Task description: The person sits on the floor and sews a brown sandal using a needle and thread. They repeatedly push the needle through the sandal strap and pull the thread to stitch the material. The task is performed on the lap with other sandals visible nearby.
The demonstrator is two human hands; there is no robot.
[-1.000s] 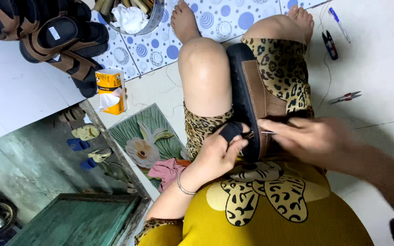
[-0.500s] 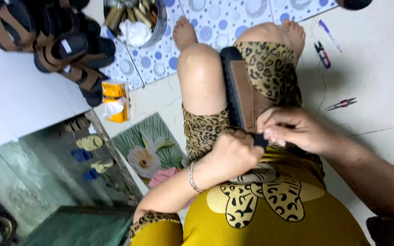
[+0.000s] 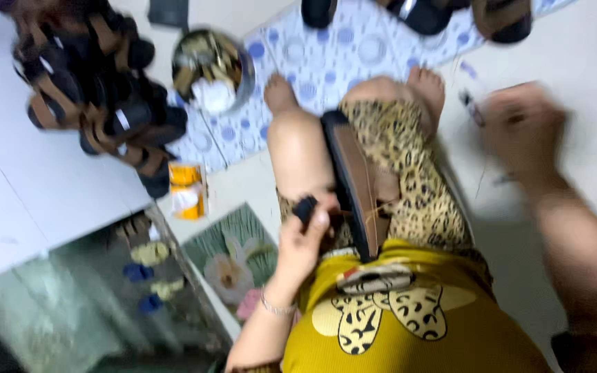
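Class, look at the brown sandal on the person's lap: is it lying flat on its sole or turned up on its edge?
On its edge. The sandal shows its thin dark sole rim running along the thigh, and the left hand steadies its near end.

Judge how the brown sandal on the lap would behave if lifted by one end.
The brown sandal lies flat along the thigh with a thick dark sole, so it probably stays stiff. It looks light. The left hand steadies its near end, so it may slide off if released.

- Sandal (image 3: 357,183): matt brown leather-like upper, black sole showing.
- Metal bowl (image 3: 215,69): glossy finish reflecting light.
- Floor tiles (image 3: 36,200): smooth, pale, shining faintly.
- Mat (image 3: 353,52): dotted, smooth-looking.
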